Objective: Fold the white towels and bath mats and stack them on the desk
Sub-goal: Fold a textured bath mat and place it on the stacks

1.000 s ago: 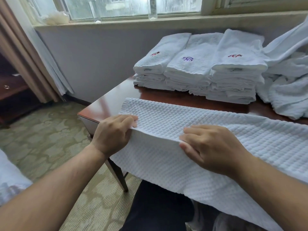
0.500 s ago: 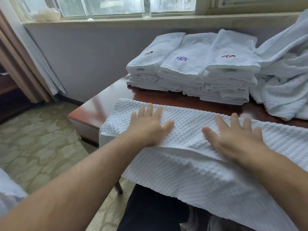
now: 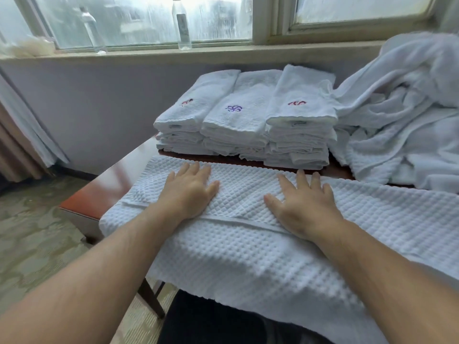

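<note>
A white waffle-textured bath mat (image 3: 248, 244) lies across the near part of the brown desk (image 3: 109, 192), its front portion draped over the near edge. A fold edge runs across it just below my palms. My left hand (image 3: 188, 189) presses flat on the folded-over part, fingers straight. To its right, my right hand (image 3: 303, 202) presses flat on the same layer with fingers spread. Behind the mat stand three stacks of folded white towels (image 3: 246, 120) with small embroidered marks.
A heap of unfolded white towels (image 3: 402, 125) fills the desk's right side. Two clear bottles (image 3: 182, 23) stand on the window sill behind. The desk's left corner is bare wood; patterned carpet lies below on the left.
A second ago both hands pinched the mat's near edge; they carried it forward, let go, and now lie flat, sliding a little further toward the towel stacks.
</note>
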A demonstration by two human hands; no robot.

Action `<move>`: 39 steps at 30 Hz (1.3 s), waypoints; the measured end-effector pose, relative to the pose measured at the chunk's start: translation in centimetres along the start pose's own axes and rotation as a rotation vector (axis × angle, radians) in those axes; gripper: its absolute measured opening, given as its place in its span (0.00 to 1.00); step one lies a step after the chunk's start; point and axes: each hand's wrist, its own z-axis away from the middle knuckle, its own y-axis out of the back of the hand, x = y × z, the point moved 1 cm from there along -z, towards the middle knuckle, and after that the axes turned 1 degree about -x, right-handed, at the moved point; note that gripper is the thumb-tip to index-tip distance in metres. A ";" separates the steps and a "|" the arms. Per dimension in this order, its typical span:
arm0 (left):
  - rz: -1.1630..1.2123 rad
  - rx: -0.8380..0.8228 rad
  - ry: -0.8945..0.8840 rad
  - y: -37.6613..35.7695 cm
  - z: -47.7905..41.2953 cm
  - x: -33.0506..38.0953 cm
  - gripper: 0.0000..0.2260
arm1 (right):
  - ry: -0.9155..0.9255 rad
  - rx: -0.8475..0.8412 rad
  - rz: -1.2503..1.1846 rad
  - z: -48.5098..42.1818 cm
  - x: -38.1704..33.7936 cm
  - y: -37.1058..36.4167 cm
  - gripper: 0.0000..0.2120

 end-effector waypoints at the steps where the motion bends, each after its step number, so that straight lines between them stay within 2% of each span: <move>1: 0.016 0.037 -0.024 0.0 0.5 1.2 0.25 | -0.001 0.008 -0.010 0.4 0.3 0.1 0.39; 3: 0.095 0.054 -0.091 -0.3 1.7 4.7 0.22 | -0.046 0.028 -0.026 1.2 1.3 0.3 0.39; 6: 0.162 -0.006 -0.233 -1.1 3.4 11.3 0.23 | -0.143 0.071 -0.020 2.9 4.5 1.2 0.39; 10: 0.150 -0.065 -0.422 -2.2 4.3 20.4 0.24 | -0.323 0.127 0.039 7.8 13.5 2.7 0.39; 14: 0.178 -0.082 -0.604 -3.9 5.4 28.7 0.23 | -0.472 0.114 -0.013 12.8 22.8 3.4 0.34; 18: 0.057 -0.140 -0.654 -6.1 5.6 31.4 0.31 | -0.531 0.106 -0.008 14.5 28.6 3.3 0.41; 22: 0.025 -0.141 -0.699 -6.6 5.5 30.7 0.35 | -0.510 0.125 -0.049 13.6 30.0 3.3 0.42; 23: 0.024 -0.134 -0.712 -6.6 5.7 30.5 0.35 | -0.501 0.169 -0.061 13.5 30.0 3.4 0.40; 25: 0.074 -0.072 -0.752 -6.2 6.2 30.5 0.31 | -0.474 0.376 -0.103 14.0 29.6 3.7 0.29; 28: 0.269 0.092 -0.895 -4.6 7.7 30.3 0.15 | -0.273 0.798 0.019 15.9 27.5 4.2 0.08; 30: 0.345 0.170 -0.982 -3.9 9.5 29.9 0.09 | -0.171 0.913 0.084 17.8 26.1 3.9 0.08; 33: 0.371 0.195 -1.089 -4.5 13.4 29.2 0.09 | -0.171 0.952 -0.017 21.7 25.0 2.2 0.10; 36: 0.349 0.192 -1.312 -6.2 17.5 28.3 0.08 | -0.297 1.074 -0.228 26.3 24.3 -0.6 0.11; 38: 0.281 0.239 -1.346 -7.6 18.9 27.7 0.06 | -0.452 1.150 -0.384 28.6 24.6 -2.4 0.10; 39: 0.209 0.288 -1.322 -8.2 19.3 27.5 0.08 | -0.569 1.131 -0.482 29.2 25.2 -3.1 0.10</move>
